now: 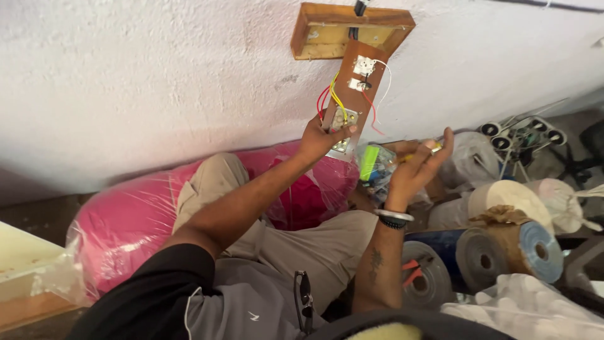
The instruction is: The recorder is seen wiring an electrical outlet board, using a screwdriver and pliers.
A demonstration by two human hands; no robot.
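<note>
Left hand (pixel 322 133) clamped on lower end of switch plate (pixel 351 94), thumb across its wired back. Plate swung off wooden wall box (pixel 349 28), hanging from box at 12 o'clock, long axis running from 1 o'clock down to 7 o'clock. Red, yellow and white wires (pixel 333 94) looped over back face, running up toward box.

Right hand (pixel 416 165) at 4 o'clock of plate's lower end, near but apart. Fingers partly spread, thumb and forefinger pinched on thin yellow-handled tool (pixel 415 155); tip direction not clear. Tool lying roughly level, crosswise to plate axis. Plate up at 10 o'clock from that grip. Left hand nearer, already in contact.

Pink wrapped bundle (pixel 126 220) at 8 o'clock against wall. Material rolls (pixel 497 245) on floor at 4 o'clock. Green item (pixel 369 161) between hands, kind unclear.
</note>
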